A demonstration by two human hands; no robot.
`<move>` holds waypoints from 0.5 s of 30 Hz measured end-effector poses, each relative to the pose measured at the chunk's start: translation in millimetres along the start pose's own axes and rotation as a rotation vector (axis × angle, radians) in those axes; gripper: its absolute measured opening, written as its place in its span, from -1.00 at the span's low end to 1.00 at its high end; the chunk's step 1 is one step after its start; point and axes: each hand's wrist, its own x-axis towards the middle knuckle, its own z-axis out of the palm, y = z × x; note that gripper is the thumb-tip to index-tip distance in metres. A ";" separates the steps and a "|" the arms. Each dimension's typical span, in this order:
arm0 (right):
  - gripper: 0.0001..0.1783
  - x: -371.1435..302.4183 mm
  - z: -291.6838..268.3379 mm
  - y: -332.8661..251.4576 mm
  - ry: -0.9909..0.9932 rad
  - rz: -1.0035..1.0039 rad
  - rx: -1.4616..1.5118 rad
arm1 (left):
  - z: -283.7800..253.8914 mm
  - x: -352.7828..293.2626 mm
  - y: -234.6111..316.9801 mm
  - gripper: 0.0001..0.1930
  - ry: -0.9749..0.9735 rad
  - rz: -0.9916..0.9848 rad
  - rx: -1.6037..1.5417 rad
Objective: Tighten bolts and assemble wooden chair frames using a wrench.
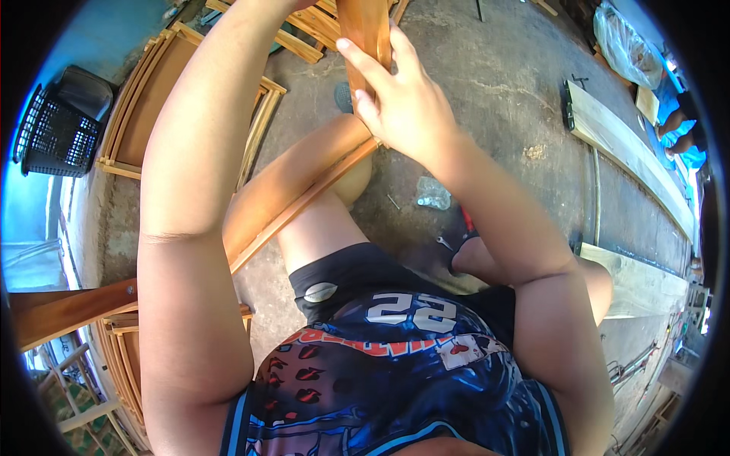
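Note:
Varnished brown wooden pieces meet at an angle in front of me. One upright board (362, 34) runs out of the top edge, and a curved wooden rail (293, 171) slants down to the left over my bare leg. My right hand (407, 102) grips the board's right edge near the joint, with a finger laid across its face and the thumb lower down. My left arm reaches up past the rail, and only a sliver of my left hand (293, 3) shows at the top edge; its fingers are out of frame.
Wooden frames with brown panels (166, 99) lean at the left beside a black plastic basket (65, 129). Pale planks (627, 144) lie at the right. A clear plastic bag (433, 193), a wrench (444, 242) and a thin metal piece (393, 201) lie on the concrete floor (494, 99).

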 end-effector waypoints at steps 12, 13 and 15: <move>-0.58 6.6 -8.3 -1.5 0.111 0.050 0.094 | 17.6 2.6 9.4 -0.57 0.024 -0.003 0.094; -0.58 6.7 -5.1 6.5 0.113 0.051 0.092 | 19.2 3.0 9.2 -0.57 0.013 -0.019 0.139; -0.47 1.0 -2.9 30.1 0.133 -0.080 0.159 | 27.6 6.3 8.4 -0.57 -0.024 0.031 0.156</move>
